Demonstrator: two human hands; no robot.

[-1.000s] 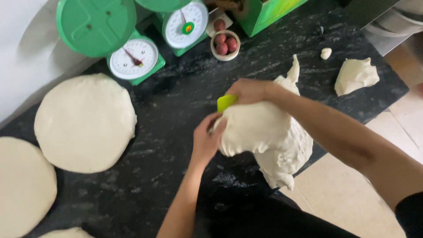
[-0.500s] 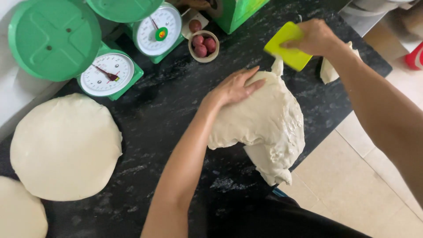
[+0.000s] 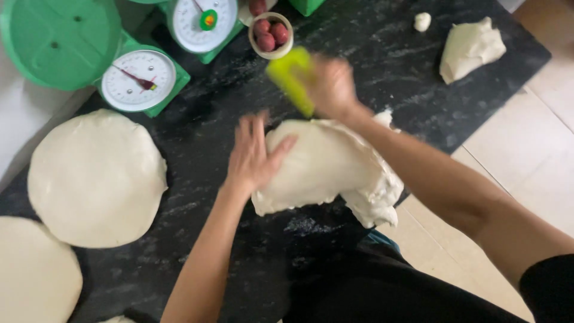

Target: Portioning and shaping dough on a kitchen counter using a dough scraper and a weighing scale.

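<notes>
Dough mass [image 3: 326,164] on black counter [image 3: 197,143], both my hands at it.

Item, my left hand [image 3: 254,157]: open, fingers spread, palm flat on the left side of the dough mass; item, my right hand [image 3: 332,87]: closed around a yellow-green scraper [image 3: 291,79], blurred, just above the far edge of the mass; the mass lies at the counter's near edge, its right end ragged; item, flat dough round [image 3: 95,176] to the left, well apart; second round [image 3: 36,272] beside it; item, smaller dough lump [image 3: 469,48] far right; item, two green dial scales [image 3: 140,81] and a small bowl of red fruit [image 3: 270,34] at the back.
</notes>
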